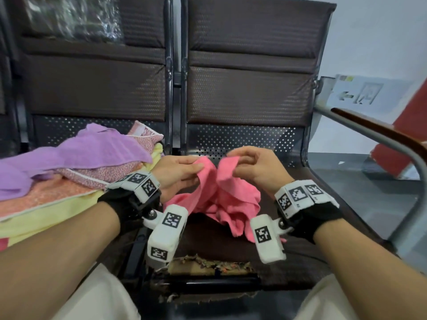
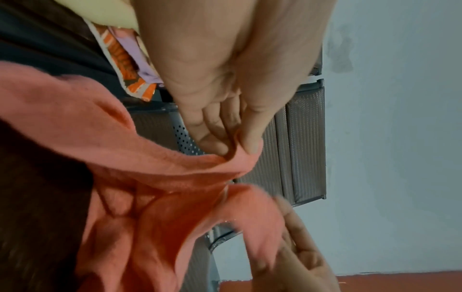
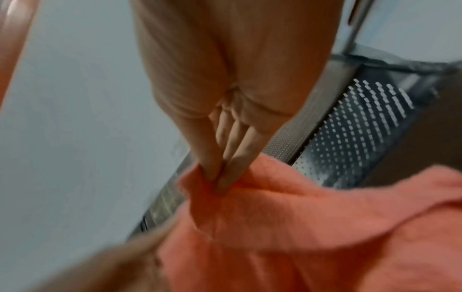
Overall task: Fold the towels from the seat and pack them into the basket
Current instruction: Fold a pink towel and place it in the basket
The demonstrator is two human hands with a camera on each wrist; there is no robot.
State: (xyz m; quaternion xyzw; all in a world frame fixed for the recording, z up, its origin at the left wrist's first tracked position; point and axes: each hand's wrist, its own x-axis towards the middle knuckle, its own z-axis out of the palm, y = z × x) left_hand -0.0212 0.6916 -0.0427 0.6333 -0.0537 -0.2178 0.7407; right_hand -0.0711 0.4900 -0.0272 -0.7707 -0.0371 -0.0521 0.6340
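Note:
A crumpled pink towel (image 1: 221, 199) hangs over the brown seat (image 1: 312, 181) in front of me, its lower folds resting on the cushion. My left hand (image 1: 182, 169) pinches one upper corner between thumb and fingers. My right hand (image 1: 249, 162) pinches another corner just to the right; the two hands are close together. In the left wrist view the thumb and fingers of the left hand (image 2: 232, 146) nip the pink towel (image 2: 160, 162). In the right wrist view the right hand (image 3: 217, 177) pinches the pink towel (image 3: 300, 227) at its edge. No basket is in view.
A pile of towels lies on the seat to the left: a purple one (image 1: 76, 155) on top, a pink patterned one (image 1: 111, 172) and a yellow one (image 1: 46, 215) beneath. A metal armrest (image 1: 374, 137) runs along the right. The seat's front edge (image 1: 208, 266) is torn.

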